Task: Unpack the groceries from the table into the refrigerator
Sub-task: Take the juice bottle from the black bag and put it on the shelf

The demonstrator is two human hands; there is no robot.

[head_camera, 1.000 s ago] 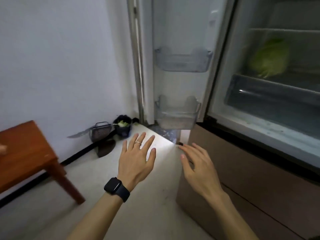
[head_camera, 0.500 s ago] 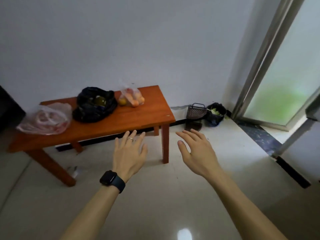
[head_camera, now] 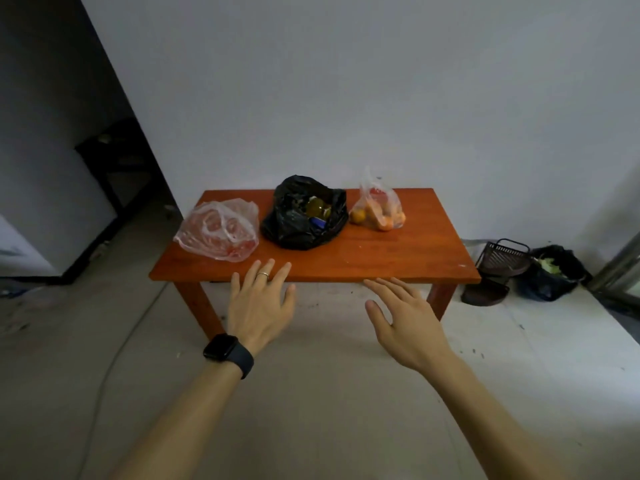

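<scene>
The worktop is bare along its front and right end. Behind, a clear bag and black bag nearly touch; a narrow gap separates the bag of oranges.

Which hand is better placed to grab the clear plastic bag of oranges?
Probably the right hand: it hovers open, almost in line with the clear plastic bag of oranges on the red-brown wooden table. The left hand, also open, is farther off to the left.

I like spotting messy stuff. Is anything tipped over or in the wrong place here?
Yes. Right of the table, a dark basket sits tilted on the floor, beside a black bag with green leaves showing.
</scene>
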